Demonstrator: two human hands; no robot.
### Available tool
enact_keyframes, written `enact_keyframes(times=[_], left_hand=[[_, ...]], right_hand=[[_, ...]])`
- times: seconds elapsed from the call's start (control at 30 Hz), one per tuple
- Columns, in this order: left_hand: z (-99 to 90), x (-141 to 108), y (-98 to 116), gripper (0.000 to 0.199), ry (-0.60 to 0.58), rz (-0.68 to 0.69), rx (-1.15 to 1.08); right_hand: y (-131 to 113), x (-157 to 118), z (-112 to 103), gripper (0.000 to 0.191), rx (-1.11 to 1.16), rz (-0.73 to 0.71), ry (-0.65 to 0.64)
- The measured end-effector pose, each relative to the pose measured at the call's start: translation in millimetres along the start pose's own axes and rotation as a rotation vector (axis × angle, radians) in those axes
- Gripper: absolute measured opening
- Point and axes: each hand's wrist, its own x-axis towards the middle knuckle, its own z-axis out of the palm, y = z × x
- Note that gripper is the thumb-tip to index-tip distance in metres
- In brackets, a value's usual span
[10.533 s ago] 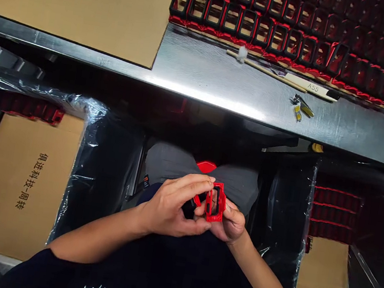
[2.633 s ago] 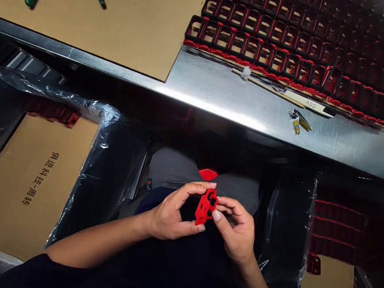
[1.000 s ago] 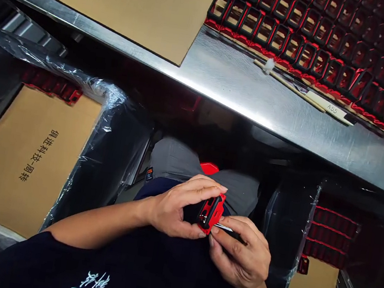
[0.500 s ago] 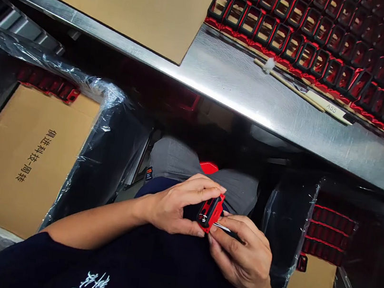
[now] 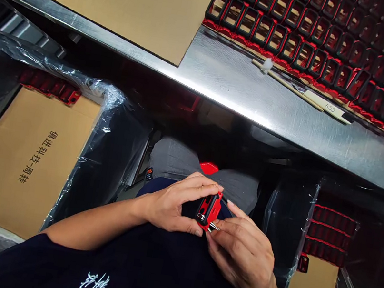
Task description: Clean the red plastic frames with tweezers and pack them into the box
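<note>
Between the thumb and fingers of my left hand is a red and black rectangular plastic frame, tilted over my lap. My right hand is closed around a thin, shiny metal tool. That tool's tip meets the lower red side of the frame; its exact kind is hidden by my fingers. My right index finger is stretched out behind the frame.
Rows of similar red and black frames stand on the metal bench, beside a cotton-tipped stick and a label marked A55. Plastic-lined bins with cardboard and more frames flank me left and right.
My right hand has shifted slightly, and the metal tool has moved lower along the frame's red side. The left hand keeps its grip on the frame, nearly still.
</note>
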Motion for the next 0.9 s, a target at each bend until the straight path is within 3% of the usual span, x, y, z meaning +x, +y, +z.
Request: enact_keyframes(times=[0.17, 0.27, 0.4, 0.53, 0.6, 0.67, 0.77, 0.8, 0.87, 0.9], left_hand=[[4.0, -3.5, -1.5, 0.088, 0.09, -0.026, -0.031], [7.5, -10.2, -5.9, 0.091, 0.169, -0.041, -0.099], [10.4, -18.6, -9.2, 0.085, 0.248, -0.059, -0.238], [10.3, -16.7, -3.7, 0.07, 0.316, -0.059, -0.335], [10.3, -13.6, 0.4, 0.068, 0.335, -0.046, -0.341], [10.6, -11.6, 3.1, 0.068, 0.347, -0.009, -0.287], [12.0, -12.2, 2.2, 0.073, 0.368, 0.066, -0.109], [12.9, -13.3, 0.7, 0.075, 0.372, 0.094, -0.035], [15.3, -15.9, -2.9, 0.081, 0.37, 0.16, 0.096], [16.7, -17.0, -4.6, 0.082, 0.365, 0.198, 0.146]], right_hand=[[2.1, 4.0, 0.0, 0.019, 0.037, 0.028, 0.047], [17.9, 8.9, -13.5, 0.021, -0.07, 0.109, 0.177], [74.6, 29.9, -56.3, 0.023, -0.418, 0.303, 0.514], [140.6, 59.3, -105.4, 0.024, -0.603, 0.438, 0.485], [151.4, 67.4, -113.0, 0.03, -0.605, 0.461, 0.472], [139.0, 66.3, -101.7, 0.033, -0.593, 0.431, 0.529], [89.5, 47.0, -59.8, 0.016, -0.356, 0.404, 0.667], [70.6, 38.5, -43.5, 0.013, -0.151, 0.422, 0.562], [37.6, 24.5, -13.3, 0.022, 0.21, 0.52, 0.195], [25.1, 20.4, -0.5, 0.026, 0.338, 0.55, 0.073]])
